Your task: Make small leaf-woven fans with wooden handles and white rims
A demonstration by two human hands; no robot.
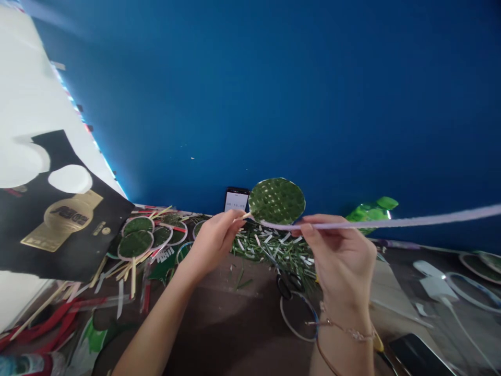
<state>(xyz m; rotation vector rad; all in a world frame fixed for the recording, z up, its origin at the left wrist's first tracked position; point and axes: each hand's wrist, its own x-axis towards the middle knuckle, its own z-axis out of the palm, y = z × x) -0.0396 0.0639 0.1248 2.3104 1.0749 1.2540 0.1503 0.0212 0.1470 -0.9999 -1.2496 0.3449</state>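
Observation:
Up in front of me is a round fan [277, 201] woven from green leaf strips. My left hand [215, 237] pinches its thin pale stick at the left side of the disc. A long pale lavender pipe cleaner [415, 221] runs through the closed fingers of my right hand [340, 256]. One end of it lies against the fan's lower edge; the other stretches out past the right of the picture. Below the fan, green and white clippings [270, 245] are heaped on the table, with black-handled scissors [288, 284] and a hoop [297, 316] nearby.
Several finished-looking round fans [135, 244] with sticks are piled at the left by a black bag [70, 219]. A phone [237, 199] leans on the blue wall. On the right are a white charger [436, 282], another phone [420, 355] and a green pack [366, 214].

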